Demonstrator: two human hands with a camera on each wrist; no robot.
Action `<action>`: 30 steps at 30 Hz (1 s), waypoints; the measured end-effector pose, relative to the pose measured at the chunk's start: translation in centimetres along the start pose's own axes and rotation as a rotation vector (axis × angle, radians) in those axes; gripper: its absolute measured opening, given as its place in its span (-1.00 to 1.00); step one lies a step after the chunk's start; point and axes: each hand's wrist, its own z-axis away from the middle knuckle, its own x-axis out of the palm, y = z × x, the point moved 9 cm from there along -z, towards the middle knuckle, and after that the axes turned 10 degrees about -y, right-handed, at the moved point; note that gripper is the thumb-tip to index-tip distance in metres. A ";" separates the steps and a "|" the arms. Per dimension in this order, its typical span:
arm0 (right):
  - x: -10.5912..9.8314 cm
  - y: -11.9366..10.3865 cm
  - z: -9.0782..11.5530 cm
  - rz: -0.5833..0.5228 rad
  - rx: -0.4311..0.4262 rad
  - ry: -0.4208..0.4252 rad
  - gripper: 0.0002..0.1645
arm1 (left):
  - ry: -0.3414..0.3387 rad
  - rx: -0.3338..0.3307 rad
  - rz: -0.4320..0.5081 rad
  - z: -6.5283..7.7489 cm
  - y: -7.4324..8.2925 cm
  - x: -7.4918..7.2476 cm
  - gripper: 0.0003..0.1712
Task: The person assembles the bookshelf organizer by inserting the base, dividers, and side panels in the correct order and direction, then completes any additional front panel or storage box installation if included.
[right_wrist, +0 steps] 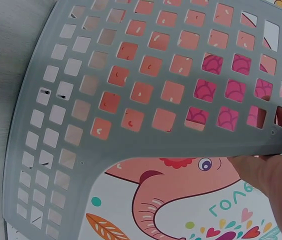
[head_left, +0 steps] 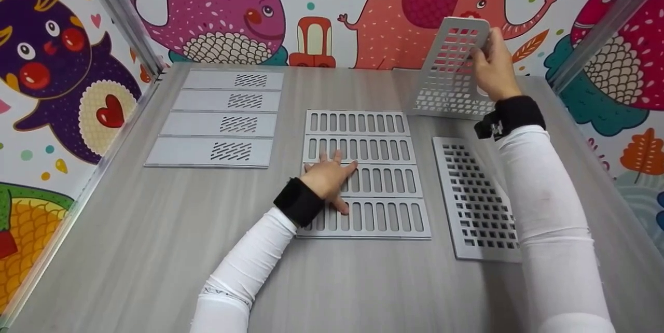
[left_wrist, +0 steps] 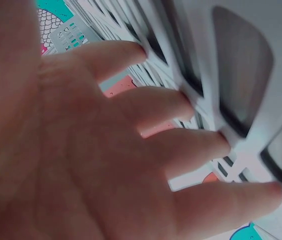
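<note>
In the head view my left hand (head_left: pixel 328 180) lies spread over a block of pale grey slotted panels (head_left: pixel 384 198) in several rows at the table's middle. The left wrist view shows fingertips (left_wrist: pixel 221 145) touching the bars between the slots. My right hand (head_left: pixel 495 66) grips a grey panel with square holes (head_left: pixel 433 66) by its upper right edge. It stands tilted up at the back right, its lower part near the tabletop. In the right wrist view this panel (right_wrist: pixel 146 145) has a rounded inner corner, and the thumb side of the hand (right_wrist: pixel 276 185) is at its edge.
Another square-holed panel (head_left: pixel 449 188) lies on the table right of the slotted block, partly covered by my right sleeve (head_left: pixel 550 208). Several flat panels with slanted slits (head_left: pixel 192 123) lie in rows at the left. Printed cartoon walls (head_left: pixel 321 11) enclose the grey tabletop (head_left: pixel 223 203).
</note>
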 end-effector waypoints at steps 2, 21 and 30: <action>0.0 0.1 0.0 0.000 0.008 -0.002 -0.73 | 0.000 0.000 0.003 0.0 0.0 0.0 0.39; 0.2 -0.3 -0.8 -0.013 0.003 -0.040 -0.75 | 0.018 0.005 -0.001 0.1 0.0 -0.1 0.39; 0.4 0.2 -1.0 -0.033 -0.016 -0.060 -0.76 | 0.009 0.001 -0.004 0.0 0.0 0.0 0.39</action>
